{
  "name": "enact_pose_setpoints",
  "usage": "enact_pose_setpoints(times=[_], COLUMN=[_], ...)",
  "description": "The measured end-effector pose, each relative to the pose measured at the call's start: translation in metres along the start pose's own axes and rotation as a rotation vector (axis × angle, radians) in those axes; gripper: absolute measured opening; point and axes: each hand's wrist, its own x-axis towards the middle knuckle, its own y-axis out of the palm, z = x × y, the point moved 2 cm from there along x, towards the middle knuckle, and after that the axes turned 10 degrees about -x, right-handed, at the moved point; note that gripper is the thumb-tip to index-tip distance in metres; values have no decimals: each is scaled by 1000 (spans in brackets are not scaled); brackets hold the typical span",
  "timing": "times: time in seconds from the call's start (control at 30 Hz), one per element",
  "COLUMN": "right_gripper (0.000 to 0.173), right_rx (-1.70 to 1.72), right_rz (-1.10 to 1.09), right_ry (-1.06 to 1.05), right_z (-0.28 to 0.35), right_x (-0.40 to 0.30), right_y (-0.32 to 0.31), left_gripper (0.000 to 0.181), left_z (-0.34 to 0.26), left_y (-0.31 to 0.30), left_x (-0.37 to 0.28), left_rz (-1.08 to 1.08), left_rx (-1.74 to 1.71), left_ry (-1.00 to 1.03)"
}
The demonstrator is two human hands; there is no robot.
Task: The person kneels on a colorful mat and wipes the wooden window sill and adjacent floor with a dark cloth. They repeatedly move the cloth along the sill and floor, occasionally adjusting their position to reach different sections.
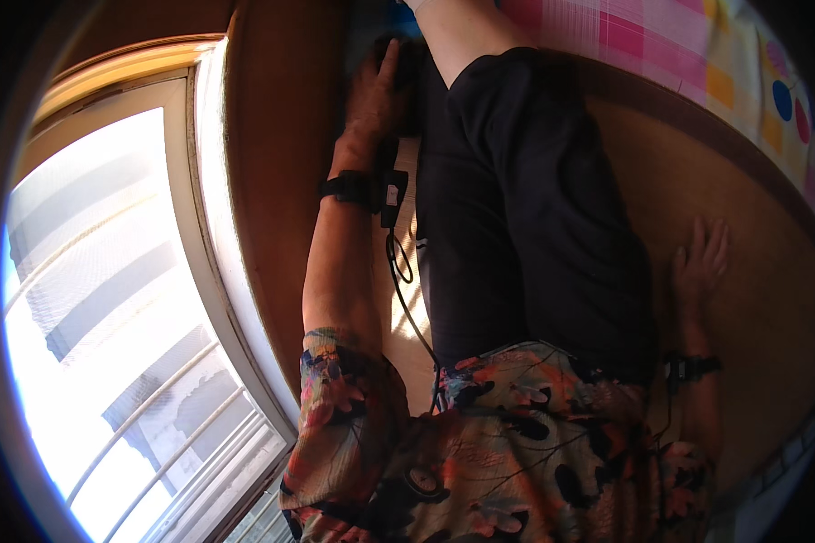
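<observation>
My left hand (373,98) is at the upper left, beside my bent legs in black trousers (550,203). It lies against something dark; shadow hides what that is and whether the fingers grip it. A black wrist strap (348,186) and a small black device (393,197) with a cable (407,305) are at that wrist. On the right, my right hand (703,261) rests with fingers spread on a plain brown surface (761,312), holding nothing. Another black strap (693,368) circles the right wrist.
A bright window (109,271) with bars and a pale frame (224,203) stands to the left, next to a brown wooden panel (265,136). Pink, white and yellow checked cloth (652,47) lies across the upper right. Sunlight falls on the surface beside my left thigh.
</observation>
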Motion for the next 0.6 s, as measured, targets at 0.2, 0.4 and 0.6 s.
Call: enact_pose_setpoints(times=[0.2, 0.4, 0.6], right_gripper=[57, 57, 60], right_rx=[-11, -13, -55], right_rz=[18, -31, 12], right_ry=[-1, -20, 15], right_z=[-1, 1, 2], right_x=[3, 7, 7], right_y=[1, 7, 11], left_gripper=[75, 76, 80], left_z=[-5, -41, -94], left_y=[-8, -16, -15], left_x=[-16, -129, -300], left_rz=[97, 110, 73], left_rx=[2, -122, -105], left_ry=[-22, -97, -323])
